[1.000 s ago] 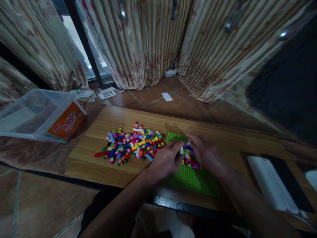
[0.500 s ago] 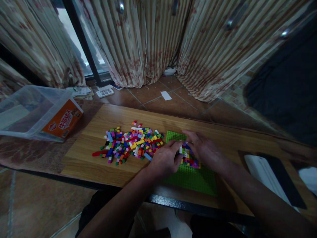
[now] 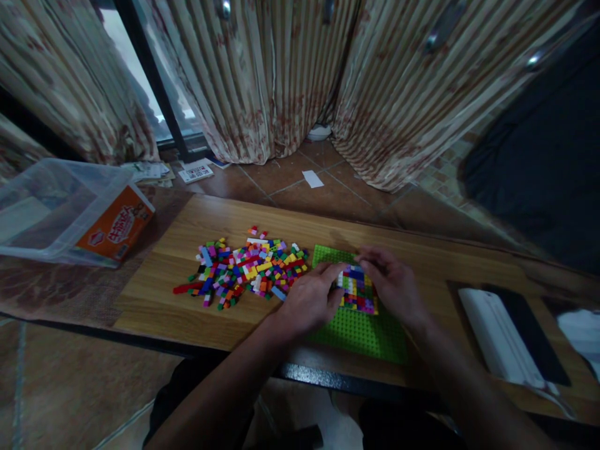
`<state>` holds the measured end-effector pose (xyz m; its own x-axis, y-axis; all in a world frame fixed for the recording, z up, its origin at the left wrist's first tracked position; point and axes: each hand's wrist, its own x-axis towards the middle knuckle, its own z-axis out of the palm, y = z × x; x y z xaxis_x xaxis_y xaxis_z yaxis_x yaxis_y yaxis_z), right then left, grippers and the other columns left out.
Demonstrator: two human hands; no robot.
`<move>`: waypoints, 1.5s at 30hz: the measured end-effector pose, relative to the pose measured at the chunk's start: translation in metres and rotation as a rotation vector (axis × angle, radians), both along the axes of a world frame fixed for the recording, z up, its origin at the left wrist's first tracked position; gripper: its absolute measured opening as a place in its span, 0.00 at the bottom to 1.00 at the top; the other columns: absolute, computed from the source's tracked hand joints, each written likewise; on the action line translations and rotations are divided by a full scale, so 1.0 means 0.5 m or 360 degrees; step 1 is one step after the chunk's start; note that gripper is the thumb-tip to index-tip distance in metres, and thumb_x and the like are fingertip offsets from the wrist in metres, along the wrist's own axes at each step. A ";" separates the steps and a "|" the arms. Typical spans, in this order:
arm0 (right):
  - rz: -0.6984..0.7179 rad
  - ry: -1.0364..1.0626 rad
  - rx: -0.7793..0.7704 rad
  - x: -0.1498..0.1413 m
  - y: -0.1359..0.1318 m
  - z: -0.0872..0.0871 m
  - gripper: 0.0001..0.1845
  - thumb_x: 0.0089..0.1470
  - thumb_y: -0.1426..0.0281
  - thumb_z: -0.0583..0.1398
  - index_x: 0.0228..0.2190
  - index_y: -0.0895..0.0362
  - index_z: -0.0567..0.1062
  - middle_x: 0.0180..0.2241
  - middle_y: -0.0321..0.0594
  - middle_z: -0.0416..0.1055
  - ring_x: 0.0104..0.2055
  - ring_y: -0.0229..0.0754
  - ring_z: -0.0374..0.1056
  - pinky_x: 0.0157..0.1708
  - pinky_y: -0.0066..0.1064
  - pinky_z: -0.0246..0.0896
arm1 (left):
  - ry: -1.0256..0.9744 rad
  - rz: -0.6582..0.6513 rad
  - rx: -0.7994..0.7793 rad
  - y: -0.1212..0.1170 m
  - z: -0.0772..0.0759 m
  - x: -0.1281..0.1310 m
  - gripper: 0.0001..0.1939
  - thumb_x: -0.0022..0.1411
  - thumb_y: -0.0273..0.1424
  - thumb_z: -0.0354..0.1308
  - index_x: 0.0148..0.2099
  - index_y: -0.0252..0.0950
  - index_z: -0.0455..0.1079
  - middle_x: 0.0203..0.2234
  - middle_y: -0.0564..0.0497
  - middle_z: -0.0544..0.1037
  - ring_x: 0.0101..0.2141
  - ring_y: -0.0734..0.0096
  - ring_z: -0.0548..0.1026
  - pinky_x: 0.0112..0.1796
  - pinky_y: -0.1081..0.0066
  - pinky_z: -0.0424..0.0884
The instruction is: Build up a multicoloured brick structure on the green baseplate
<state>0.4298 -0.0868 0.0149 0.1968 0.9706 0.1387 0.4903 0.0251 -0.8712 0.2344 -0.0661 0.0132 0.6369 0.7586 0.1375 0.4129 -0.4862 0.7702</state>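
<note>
A green studded baseplate [image 3: 363,337] lies on the wooden table, bearing a patch of multicoloured toy bricks [image 3: 357,289] set close together. My left hand [image 3: 312,297] rests at the patch's left edge, forefinger reaching over its top and thumb lower down, the two apart. Above the patch's upper right corner is my right hand [image 3: 394,284], its fingers curled and thumb and forefinger close together; whatever they may pinch is too small to make out. Left of the plate spreads a pile of loose bricks [image 3: 262,267], near my left knuckles.
A clear plastic bin [image 3: 60,234] with an orange label stands at the table's left end. On the right lie a white device [image 3: 499,337] with a cord and a dark flat object [image 3: 529,334]. Striped curtains [image 3: 244,81] hang beyond the table, near papers on the floor.
My right hand has drawn back slightly to the right, uncovering more of the brick patch. The left hand stays by the patch's left edge. The whole view has shifted slightly.
</note>
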 end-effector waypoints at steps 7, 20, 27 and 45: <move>-0.0108 0.0110 -0.0212 -0.021 0.013 -0.008 0.16 0.50 0.56 0.62 0.29 0.56 0.80 0.28 0.39 0.78 0.30 0.42 0.72 0.33 0.34 0.67 | -0.0007 -0.0002 0.0021 0.001 -0.003 0.000 0.24 0.65 0.30 0.50 0.63 0.38 0.60 0.53 0.44 0.72 0.50 0.62 0.73 0.53 0.59 0.70; -0.0228 0.0161 -0.0368 -0.028 0.028 0.002 0.14 0.43 0.57 0.63 0.24 0.55 0.81 0.24 0.37 0.77 0.27 0.41 0.69 0.30 0.32 0.62 | 0.0019 0.0012 0.0062 0.003 -0.010 0.002 0.25 0.64 0.31 0.52 0.63 0.39 0.60 0.53 0.45 0.72 0.50 0.62 0.73 0.52 0.60 0.71; -0.0314 0.0539 -0.0204 -0.017 0.006 -0.011 0.19 0.46 0.53 0.64 0.31 0.56 0.81 0.30 0.40 0.79 0.34 0.43 0.72 0.35 0.33 0.66 | 0.0034 0.0039 0.0054 0.002 -0.006 0.001 0.24 0.65 0.31 0.51 0.63 0.39 0.61 0.53 0.44 0.73 0.48 0.63 0.75 0.52 0.61 0.71; -0.0799 0.0868 0.0034 -0.022 0.007 -0.044 0.21 0.48 0.51 0.63 0.28 0.56 0.80 0.31 0.39 0.78 0.32 0.40 0.72 0.32 0.31 0.67 | -0.0129 0.0160 -0.0019 -0.008 -0.014 0.033 0.22 0.66 0.31 0.51 0.61 0.36 0.62 0.51 0.43 0.73 0.49 0.62 0.74 0.53 0.61 0.71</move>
